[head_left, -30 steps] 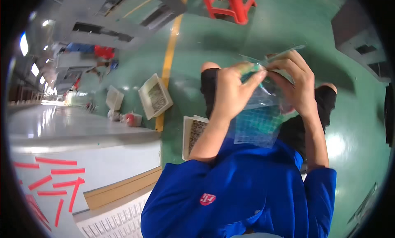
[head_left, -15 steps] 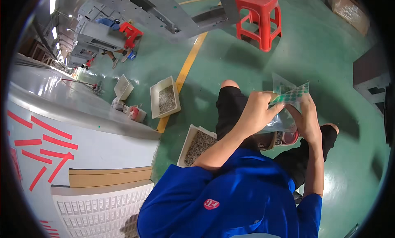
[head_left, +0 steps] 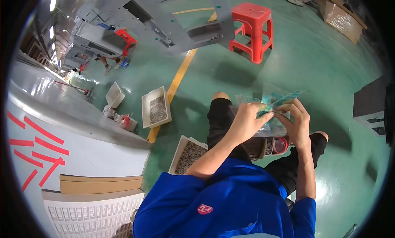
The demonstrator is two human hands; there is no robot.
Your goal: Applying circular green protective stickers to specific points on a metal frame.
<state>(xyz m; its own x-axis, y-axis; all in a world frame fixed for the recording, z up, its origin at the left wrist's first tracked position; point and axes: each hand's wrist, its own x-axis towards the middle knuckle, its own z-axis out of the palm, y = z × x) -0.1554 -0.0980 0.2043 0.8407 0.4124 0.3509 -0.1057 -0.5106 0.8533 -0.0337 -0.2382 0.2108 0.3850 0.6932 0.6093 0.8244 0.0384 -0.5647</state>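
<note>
Both my hands are raised over my knees and pinch the top of a clear plastic bag [head_left: 275, 127] with a green-printed strip along its edge. My left hand [head_left: 247, 115] grips the bag's left side, and my right hand [head_left: 297, 119] grips its right side with fingertips close to the left ones. The bag hangs down between the hands, in front of my black shorts. Below it a tray of small dark parts [head_left: 257, 147] and a red round container [head_left: 280, 145] show between my legs.
Two white trays of small grey metal parts [head_left: 155, 108] [head_left: 187, 155] lie on the green floor to my left, beside a yellow floor line [head_left: 177, 79]. A red plastic stool [head_left: 251, 26] stands farther off. A grey bench with red marks [head_left: 61, 143] is at left.
The view has tilted up, so more floor and the red stool show. My hands have stayed on the bag's top edge, now held lower and farther from the camera.
</note>
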